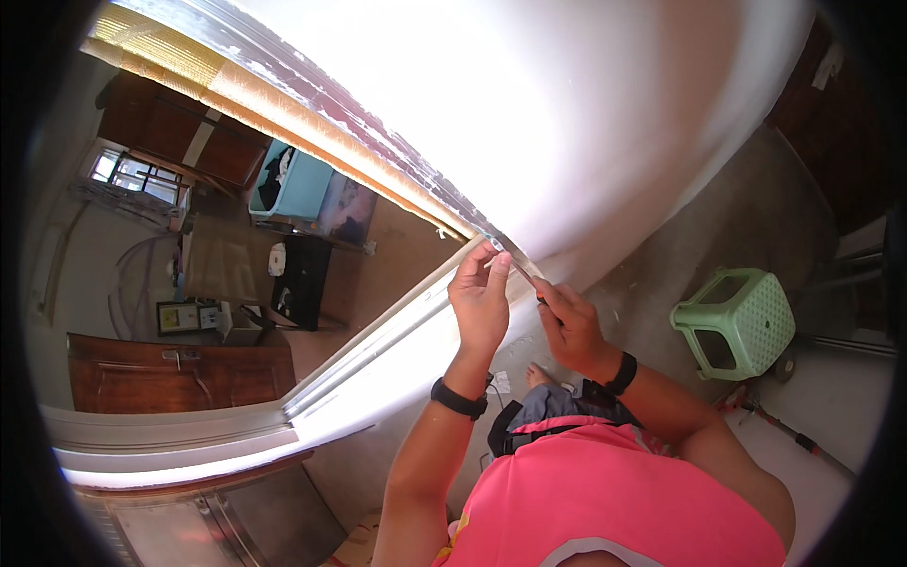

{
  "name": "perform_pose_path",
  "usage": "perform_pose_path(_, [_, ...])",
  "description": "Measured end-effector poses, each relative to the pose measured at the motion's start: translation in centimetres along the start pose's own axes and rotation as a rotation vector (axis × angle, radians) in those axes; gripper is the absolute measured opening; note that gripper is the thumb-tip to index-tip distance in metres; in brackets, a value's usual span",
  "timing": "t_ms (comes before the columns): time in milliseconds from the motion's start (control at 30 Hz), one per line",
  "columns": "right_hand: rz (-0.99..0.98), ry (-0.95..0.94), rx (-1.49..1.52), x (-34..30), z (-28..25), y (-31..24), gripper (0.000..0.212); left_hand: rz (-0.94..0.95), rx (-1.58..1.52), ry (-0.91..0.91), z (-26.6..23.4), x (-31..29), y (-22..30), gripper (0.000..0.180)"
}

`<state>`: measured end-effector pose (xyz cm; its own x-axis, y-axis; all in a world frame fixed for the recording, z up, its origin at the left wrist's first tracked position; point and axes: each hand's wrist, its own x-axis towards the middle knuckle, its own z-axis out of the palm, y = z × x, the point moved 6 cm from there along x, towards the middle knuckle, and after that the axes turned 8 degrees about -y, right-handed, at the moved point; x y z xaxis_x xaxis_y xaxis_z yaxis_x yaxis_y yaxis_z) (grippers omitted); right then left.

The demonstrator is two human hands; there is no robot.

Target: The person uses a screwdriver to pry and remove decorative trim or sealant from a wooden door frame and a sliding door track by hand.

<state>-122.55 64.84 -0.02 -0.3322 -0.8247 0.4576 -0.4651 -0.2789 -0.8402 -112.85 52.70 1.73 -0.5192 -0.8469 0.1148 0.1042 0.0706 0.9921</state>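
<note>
A thin metal tool is held in the right hand, and the grip is closed around its near end. The far end of the tool is placed by the corner of a pale frame, just beside the left hand. The left hand is lifted to that corner, with thumb and fingers close together. A small white bit can be seen by them, but it cannot be told if it is held in that grip. A black band is worn on the left wrist, and a pink shirt is worn too. A green stool is set on the floor to the right. On the far left, a blue bin can be seen past the frame.
</note>
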Motion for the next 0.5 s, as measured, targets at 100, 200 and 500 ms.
perform_pose_path(100, [-0.006, -0.002, -0.025, 0.0, 0.0, 0.1, 0.038, 0.006, -0.006, 0.018, 0.1, 0.2, 0.5, 0.019])
perform_pose_path(200, [-0.006, 0.005, -0.02, 0.2, -0.1, -0.3, 0.037, 0.011, 0.011, 0.023, 0.0, 0.1, 0.4, 0.019])
perform_pose_path(500, [-0.059, 0.015, -0.063, 0.7, -0.4, -0.9, 0.038, -0.033, 0.02, -0.003, -0.1, -0.1, 0.5, 0.021])
